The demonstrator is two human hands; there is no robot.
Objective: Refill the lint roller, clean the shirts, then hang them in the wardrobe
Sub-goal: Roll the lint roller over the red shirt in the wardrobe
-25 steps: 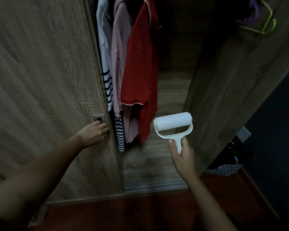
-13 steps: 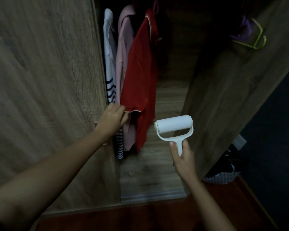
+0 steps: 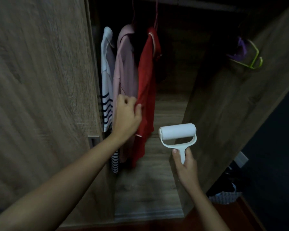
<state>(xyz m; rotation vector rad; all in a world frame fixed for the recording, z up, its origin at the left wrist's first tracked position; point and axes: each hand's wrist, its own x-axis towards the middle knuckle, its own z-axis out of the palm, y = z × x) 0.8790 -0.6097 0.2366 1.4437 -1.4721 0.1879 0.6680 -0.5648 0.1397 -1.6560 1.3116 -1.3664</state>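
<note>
Lint roller (image 3: 178,133) gripped in right hand (image 3: 185,165), left hand (image 3: 127,117) pinching red shirt (image 3: 146,90) edge

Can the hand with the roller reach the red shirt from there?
Probably yes. The right hand holds the lint roller just beside the red shirt, with nothing between them, and the left hand already grips the shirt's edge.

The left hand (image 3: 126,116) is off the wardrobe door's handle (image 3: 94,142) and now grips the red shirt (image 3: 146,90) above it.
</note>
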